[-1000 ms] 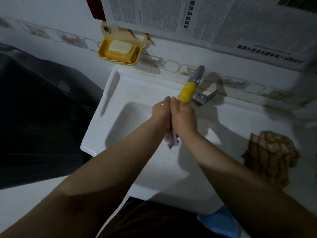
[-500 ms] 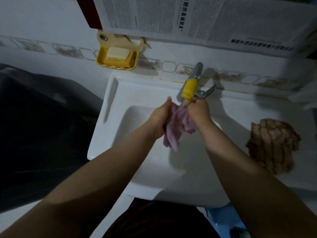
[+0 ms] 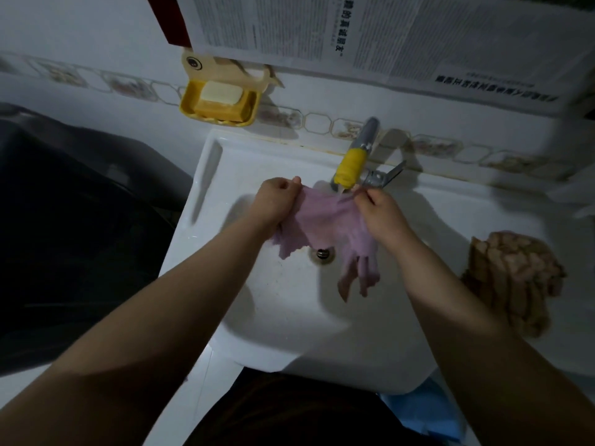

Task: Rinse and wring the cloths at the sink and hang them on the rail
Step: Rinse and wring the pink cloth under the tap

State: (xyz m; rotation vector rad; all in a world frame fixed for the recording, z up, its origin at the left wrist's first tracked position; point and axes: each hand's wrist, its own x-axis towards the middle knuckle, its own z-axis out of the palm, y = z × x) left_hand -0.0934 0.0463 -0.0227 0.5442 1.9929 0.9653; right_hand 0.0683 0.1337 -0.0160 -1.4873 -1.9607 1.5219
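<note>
Your left hand (image 3: 276, 201) is closed on the left edge of the pink cloth (image 3: 325, 220), fingers curled over the fabric. Your right hand (image 3: 378, 211) pinches the cloth's right edge between thumb and fingertips. The cloth is spread between your 2 hands, held up over the bowl of the white sink (image 3: 289, 304). Its lower corners hang loose, one on the left and a longer twisted tail on the right, dangling on either side of the drain (image 3: 322, 253).

The top of the cloth sits just under the tap (image 3: 352, 159), whose spout is wrapped in a yellow sleeve. You cannot tell from this view whether water is running.

A second cloth (image 3: 512, 278), brown and checked, lies bunched on the sink's flat ledge to your right, well apart from your hands.

On the wall above the sink's left corner hangs a yellow soap dish (image 3: 219, 103) with a pale bar of soap (image 3: 220, 93) in it. Sheets of newspaper (image 3: 370, 37) are stuck to the wall above the tap.
</note>
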